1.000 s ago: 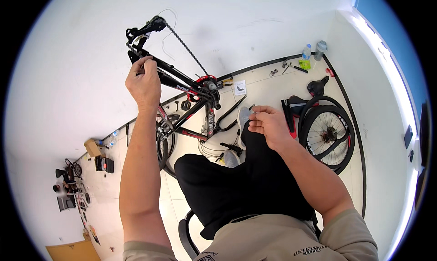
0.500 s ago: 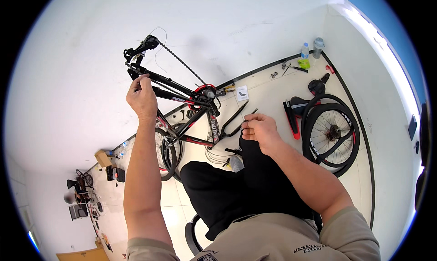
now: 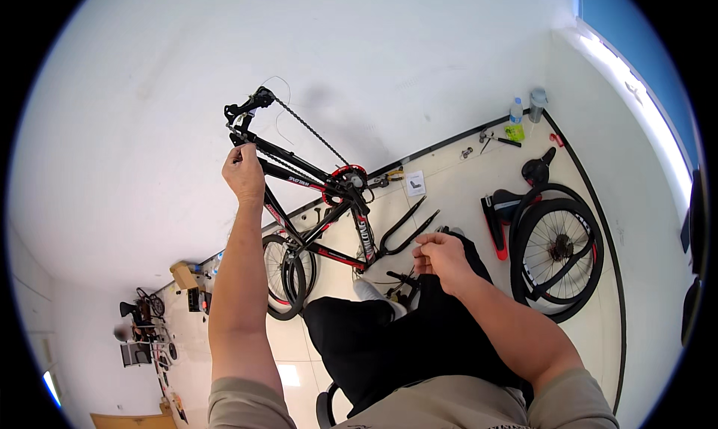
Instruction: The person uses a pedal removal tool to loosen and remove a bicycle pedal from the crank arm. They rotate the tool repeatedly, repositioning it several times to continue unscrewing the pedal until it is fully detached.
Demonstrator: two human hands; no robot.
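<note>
A black bicycle frame [image 3: 329, 253] with red and white markings is tilted, its rear end raised against the white wall. My left hand [image 3: 244, 176] is closed at a stay near that raised end, below the rear derailleur [image 3: 250, 107]. The chain [image 3: 310, 130] runs from there to the red-edged chainring [image 3: 350, 178]. My right hand [image 3: 446, 263] is above my knee, with thumb and fingers pinched together. Whatever may be between those fingertips is too small to make out. Just beyond it, a black fork [image 3: 404, 238] lies on the floor.
At right lie a spoked wheel [image 3: 557, 246] with tyres, and a saddle [image 3: 537, 171]. Along the wall are a hammer [image 3: 505, 139], a white card [image 3: 415, 183], a water bottle [image 3: 516, 111] and a grey bottle [image 3: 537, 103]. Another wheel [image 3: 288, 279] stands behind the frame. Boxes [image 3: 183, 274] are farther left.
The whole view has shifted, so the scene appears lower and further right. My right hand has come slightly closer to my body. My left hand stays at the frame's raised end.
</note>
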